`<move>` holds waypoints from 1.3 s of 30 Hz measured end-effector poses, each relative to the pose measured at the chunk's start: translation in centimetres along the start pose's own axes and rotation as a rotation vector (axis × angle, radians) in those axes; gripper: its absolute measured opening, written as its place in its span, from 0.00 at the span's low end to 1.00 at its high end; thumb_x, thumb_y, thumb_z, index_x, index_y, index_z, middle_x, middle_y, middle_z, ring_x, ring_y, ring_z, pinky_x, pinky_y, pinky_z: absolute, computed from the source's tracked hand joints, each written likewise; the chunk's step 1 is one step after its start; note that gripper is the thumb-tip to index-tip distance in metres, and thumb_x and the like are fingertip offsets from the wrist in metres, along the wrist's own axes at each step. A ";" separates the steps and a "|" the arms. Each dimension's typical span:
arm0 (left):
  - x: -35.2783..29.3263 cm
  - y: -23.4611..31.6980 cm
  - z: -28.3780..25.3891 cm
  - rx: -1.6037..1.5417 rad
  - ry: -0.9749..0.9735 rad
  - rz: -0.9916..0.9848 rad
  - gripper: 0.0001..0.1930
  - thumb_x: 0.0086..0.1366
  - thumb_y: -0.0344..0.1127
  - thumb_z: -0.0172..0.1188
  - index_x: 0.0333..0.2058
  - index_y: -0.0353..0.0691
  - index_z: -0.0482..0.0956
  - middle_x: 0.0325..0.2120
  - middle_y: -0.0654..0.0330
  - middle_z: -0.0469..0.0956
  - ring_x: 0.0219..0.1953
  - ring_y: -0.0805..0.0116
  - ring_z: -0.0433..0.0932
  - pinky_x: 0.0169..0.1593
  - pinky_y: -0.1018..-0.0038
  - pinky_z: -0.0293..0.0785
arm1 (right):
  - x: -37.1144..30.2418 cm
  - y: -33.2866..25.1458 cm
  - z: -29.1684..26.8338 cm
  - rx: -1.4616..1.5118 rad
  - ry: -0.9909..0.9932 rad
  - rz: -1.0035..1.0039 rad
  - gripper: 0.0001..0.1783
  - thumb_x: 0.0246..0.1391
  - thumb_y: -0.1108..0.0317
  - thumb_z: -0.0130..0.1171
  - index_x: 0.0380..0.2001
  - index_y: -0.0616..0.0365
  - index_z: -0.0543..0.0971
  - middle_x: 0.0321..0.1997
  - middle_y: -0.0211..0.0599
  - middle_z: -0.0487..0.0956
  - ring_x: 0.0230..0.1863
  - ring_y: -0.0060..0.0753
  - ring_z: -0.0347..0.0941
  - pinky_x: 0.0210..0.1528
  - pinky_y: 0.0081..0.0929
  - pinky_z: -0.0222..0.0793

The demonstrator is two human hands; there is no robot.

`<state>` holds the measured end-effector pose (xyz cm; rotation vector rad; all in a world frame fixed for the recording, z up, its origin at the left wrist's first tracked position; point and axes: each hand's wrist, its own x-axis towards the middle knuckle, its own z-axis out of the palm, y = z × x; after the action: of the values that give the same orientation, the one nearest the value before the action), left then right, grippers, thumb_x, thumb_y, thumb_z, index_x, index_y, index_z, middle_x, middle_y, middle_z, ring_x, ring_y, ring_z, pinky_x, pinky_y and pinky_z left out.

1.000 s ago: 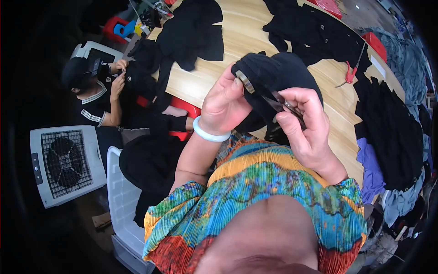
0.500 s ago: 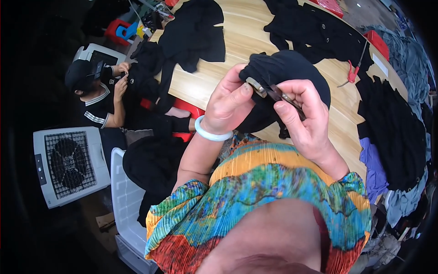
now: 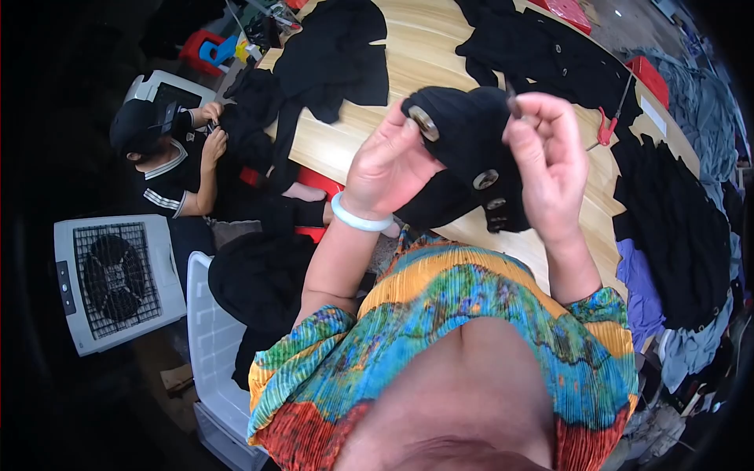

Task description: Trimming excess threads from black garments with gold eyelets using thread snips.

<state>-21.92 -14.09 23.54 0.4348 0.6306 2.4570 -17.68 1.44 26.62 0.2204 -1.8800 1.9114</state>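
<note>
My left hand (image 3: 386, 171), with a pale bangle (image 3: 361, 220) at its wrist, pinches the edge of a black knit garment (image 3: 463, 133). Close to its thumb, a large shiny round button (image 3: 424, 123) sits on the cloth. More round buttons (image 3: 485, 180) show lower down the same garment. To the garment's right, my right hand (image 3: 554, 161) is closed round a small dark, slim tool (image 3: 514, 104), its tip pointing away from me. Most of the tool is hidden by the fingers; earlier it showed dark blades like thread snips.
Black garments lie on the wooden table (image 3: 424, 47). A red-handled air gun (image 3: 605, 127) rests at the right. At left, a seated co-worker (image 3: 177, 165) handles black cloth. Nearby stand a white air cooler (image 3: 67, 290) and a white plastic bin (image 3: 200, 314).
My right hand has moved right and slightly up with the tool, away from the button. The garment hangs more spread out, showing its lower buttons. My left hand has shifted slightly left.
</note>
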 end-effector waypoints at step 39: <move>2.4 0.8 4.2 0.095 0.004 0.011 0.09 0.60 0.32 0.46 0.37 0.35 0.70 0.33 0.59 0.74 0.34 0.73 0.73 0.39 0.77 0.71 | 1.8 -1.9 -2.8 -0.430 -0.118 -0.327 0.18 0.33 0.79 0.61 0.35 0.62 0.74 0.32 0.36 0.74 0.28 0.23 0.66 0.30 0.16 0.62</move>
<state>-22.36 -11.88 27.84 0.4716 0.7505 2.4459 -17.97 4.46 28.88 0.4762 -2.1252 1.2734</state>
